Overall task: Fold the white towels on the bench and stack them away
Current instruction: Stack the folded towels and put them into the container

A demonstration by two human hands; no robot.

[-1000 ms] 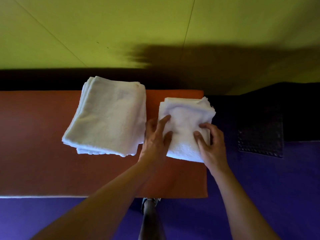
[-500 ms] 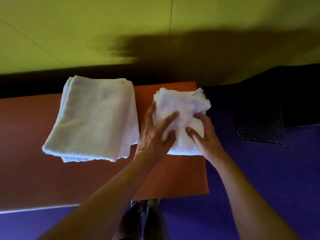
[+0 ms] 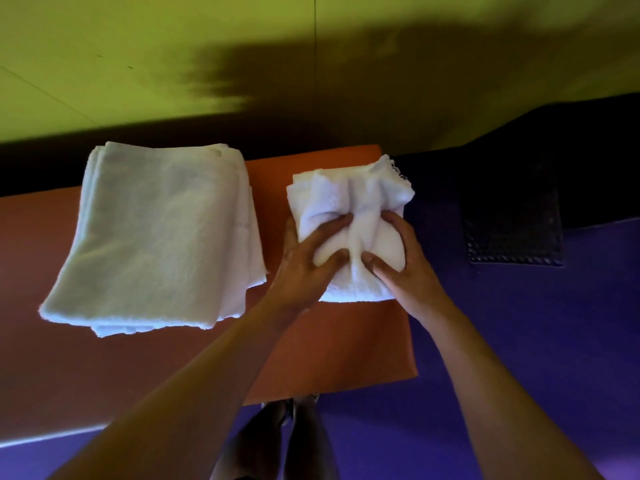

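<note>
Towel [image 3: 349, 202] on bench [image 3: 329, 341], both hands [image 3: 353, 268] gripping it.

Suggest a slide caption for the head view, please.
Both hands, left and right, bunch a small white towel beside the folded stack.

Dim, colour-tinted; broad wall [image 3: 104, 46] shadow

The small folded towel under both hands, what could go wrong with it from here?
1. The small folded towel bunches into a ridge between the left hand and right hand, so its folds may come undone if it is lifted this way.
2. It lies near the bench's right end, and its frayed far corner reaches that edge, so it might slip off.
3. The larger towel stack lies close; the left arm may brush it.
</note>
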